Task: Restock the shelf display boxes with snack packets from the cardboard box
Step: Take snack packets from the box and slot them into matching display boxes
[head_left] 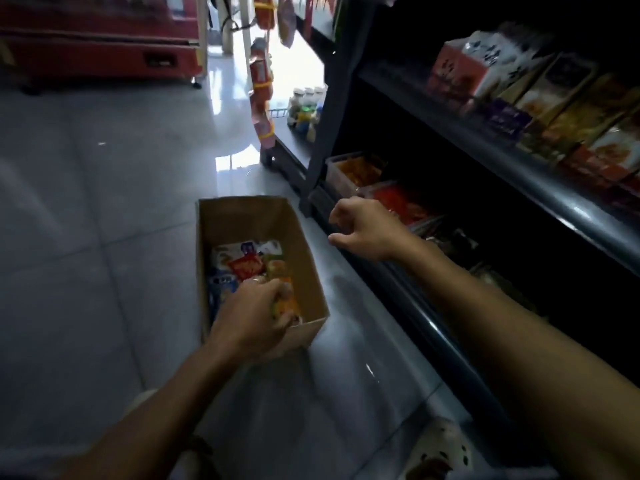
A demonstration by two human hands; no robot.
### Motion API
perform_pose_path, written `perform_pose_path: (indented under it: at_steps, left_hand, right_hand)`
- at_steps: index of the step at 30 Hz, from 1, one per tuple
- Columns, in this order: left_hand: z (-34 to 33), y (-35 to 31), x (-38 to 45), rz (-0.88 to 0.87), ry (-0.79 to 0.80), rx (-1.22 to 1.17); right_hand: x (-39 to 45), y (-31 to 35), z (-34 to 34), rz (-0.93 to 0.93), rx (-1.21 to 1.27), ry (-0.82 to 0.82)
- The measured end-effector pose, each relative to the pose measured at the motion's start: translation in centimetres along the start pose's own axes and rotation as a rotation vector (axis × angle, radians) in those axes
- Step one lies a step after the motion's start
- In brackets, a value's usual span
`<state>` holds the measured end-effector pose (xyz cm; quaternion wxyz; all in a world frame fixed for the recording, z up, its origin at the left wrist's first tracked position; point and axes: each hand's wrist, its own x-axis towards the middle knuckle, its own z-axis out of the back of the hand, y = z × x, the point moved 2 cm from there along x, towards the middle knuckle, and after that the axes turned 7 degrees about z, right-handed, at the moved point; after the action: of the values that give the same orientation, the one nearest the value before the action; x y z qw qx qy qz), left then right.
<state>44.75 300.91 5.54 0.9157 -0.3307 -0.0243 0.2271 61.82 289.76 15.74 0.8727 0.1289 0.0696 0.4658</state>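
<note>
An open cardboard box (242, 220) stands on the floor beside the dark shelf, holding several mixed snack packets (246, 263). My left hand (251, 318) is inside the box, its fingers curled round orange-yellow packets (289, 304). My right hand (365, 228) hovers over the bottom shelf's front edge, fingers loosely curled, holding nothing. Just beyond it on the bottom shelf sit a clear display box with red packets (401, 202) and another with orange packets (356, 169).
A higher shelf (519, 161) carries a row of boxed goods at the right. A red cabinet (100, 39) stands far left across the grey tiled floor. Bottles (306, 109) sit at the shelf's far end. My spotted shoe (440, 452) shows at the bottom.
</note>
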Motion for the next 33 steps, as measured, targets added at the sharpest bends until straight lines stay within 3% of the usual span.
perform_pose_path:
  at_steps: [7, 12, 21, 27, 31, 33]
  left_hand:
    - [-2.1, 8.6, 3.3, 0.299, -0.203, 0.093]
    - [-4.4, 13.2, 6.6, 0.514, -0.190, 0.041]
    - [-7.0, 17.5, 8.8, 0.524, -0.188, -0.246]
    - [-7.2, 17.4, 8.9, 0.499, -0.213, -0.325]
    - [-7.4, 17.8, 9.0, 0.496, -0.228, -0.351]
    - [-7.5, 17.9, 9.0, 0.495, -0.230, -0.354]
  right_hand:
    - [5.7, -0.4, -11.6, -0.064, 0.204, 0.159]
    - [8.7, -2.4, -19.7, -0.204, 0.448, 0.247]
    - [9.1, -5.5, -31.1, -0.721, 0.802, 0.335]
    - [9.6, -5.3, -32.5, -0.554, 0.832, 0.514]
    - [10.4, -5.7, -34.9, -0.491, 0.456, 0.415]
    - [10.7, -5.6, -35.4, -0.534, 0.397, 0.421]
